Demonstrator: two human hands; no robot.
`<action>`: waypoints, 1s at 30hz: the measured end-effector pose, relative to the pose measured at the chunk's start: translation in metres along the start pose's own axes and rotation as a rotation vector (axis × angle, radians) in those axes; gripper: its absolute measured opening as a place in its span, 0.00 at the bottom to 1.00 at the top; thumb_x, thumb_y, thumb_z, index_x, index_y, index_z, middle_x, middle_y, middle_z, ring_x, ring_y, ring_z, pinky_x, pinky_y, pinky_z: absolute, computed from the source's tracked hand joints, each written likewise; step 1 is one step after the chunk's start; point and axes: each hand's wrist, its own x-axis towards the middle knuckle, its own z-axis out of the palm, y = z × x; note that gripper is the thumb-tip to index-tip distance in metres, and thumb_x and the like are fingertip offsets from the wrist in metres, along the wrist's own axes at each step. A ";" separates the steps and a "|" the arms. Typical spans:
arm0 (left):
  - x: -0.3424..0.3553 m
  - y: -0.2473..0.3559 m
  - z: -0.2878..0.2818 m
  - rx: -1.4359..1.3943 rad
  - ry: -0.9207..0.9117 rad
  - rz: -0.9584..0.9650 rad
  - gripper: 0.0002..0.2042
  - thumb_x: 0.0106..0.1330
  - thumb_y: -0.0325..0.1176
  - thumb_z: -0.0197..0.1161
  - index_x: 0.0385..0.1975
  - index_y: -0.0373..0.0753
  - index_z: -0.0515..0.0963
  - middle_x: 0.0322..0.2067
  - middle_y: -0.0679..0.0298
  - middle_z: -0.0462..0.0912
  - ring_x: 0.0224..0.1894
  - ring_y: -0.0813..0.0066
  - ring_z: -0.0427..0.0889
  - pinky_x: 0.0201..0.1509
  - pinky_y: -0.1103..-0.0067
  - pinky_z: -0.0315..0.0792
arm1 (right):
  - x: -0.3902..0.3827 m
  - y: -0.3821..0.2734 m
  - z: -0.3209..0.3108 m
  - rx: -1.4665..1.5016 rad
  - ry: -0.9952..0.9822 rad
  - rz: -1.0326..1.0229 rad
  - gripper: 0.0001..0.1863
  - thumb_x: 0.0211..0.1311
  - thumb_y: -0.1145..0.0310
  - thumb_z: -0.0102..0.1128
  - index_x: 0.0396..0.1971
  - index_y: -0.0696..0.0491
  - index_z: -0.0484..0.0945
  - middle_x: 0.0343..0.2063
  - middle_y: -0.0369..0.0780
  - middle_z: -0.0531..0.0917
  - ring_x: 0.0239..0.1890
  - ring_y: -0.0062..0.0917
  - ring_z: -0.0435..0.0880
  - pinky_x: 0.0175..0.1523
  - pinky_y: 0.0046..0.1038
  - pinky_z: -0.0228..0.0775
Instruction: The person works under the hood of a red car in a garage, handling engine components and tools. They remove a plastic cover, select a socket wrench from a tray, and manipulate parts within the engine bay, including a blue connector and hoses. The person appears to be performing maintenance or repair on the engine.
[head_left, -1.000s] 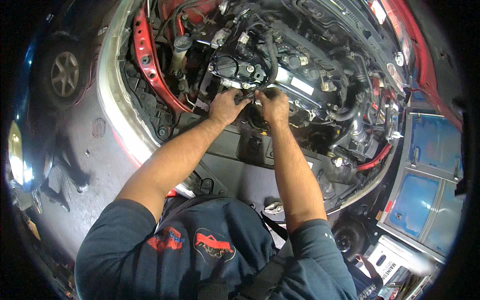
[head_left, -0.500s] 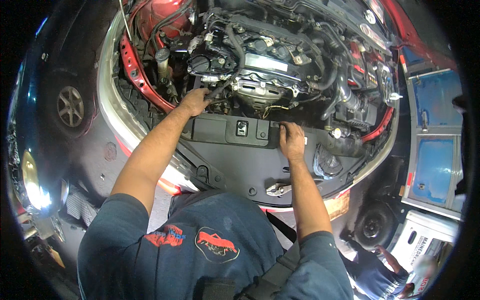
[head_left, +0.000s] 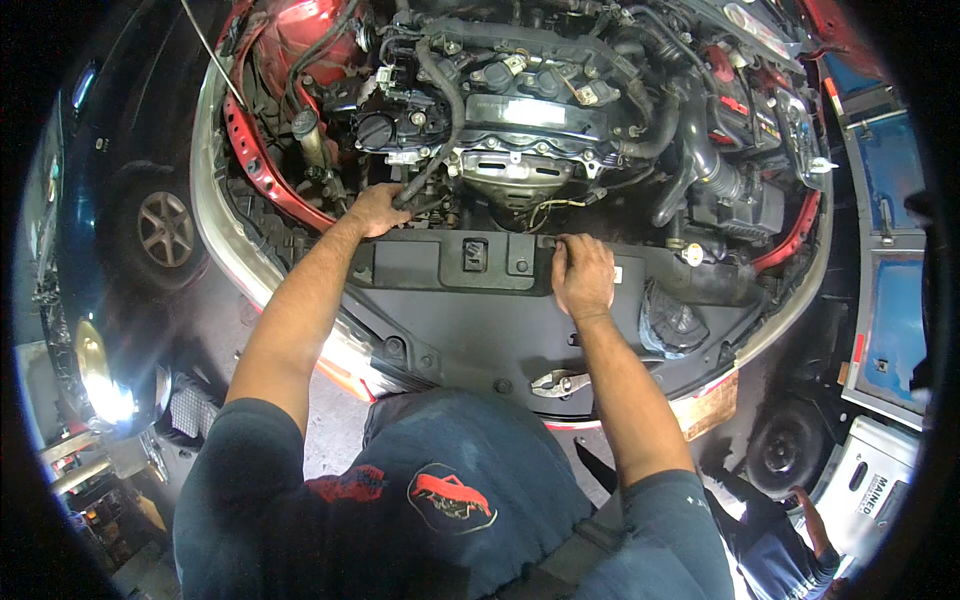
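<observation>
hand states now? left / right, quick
Left hand: closed around a black hose at the engine's front.
Right hand: open, holding nothing, fingers resting on the rear edge of the black radiator cover panel.

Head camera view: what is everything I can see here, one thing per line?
Engine: one, black and grey, top centre of the open bay.
Hose: one, black, running down to the left hand.
Front panel: one, black, across the car's front.
Pliers: one, metal, lying on the panel's lower edge.
Neighbouring car: one, dark, far left.
Left hand: gripping the hose.
Right hand: resting on the panel's top edge.
</observation>
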 end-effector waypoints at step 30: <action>0.010 0.033 -0.021 0.135 -0.277 -0.126 0.32 0.58 0.50 0.68 0.51 0.26 0.75 0.52 0.40 0.79 0.58 0.46 0.78 0.65 0.61 0.68 | 0.025 -0.013 -0.002 0.090 -0.092 0.145 0.09 0.61 0.69 0.61 0.39 0.56 0.81 0.35 0.45 0.81 0.42 0.43 0.80 0.51 0.40 0.71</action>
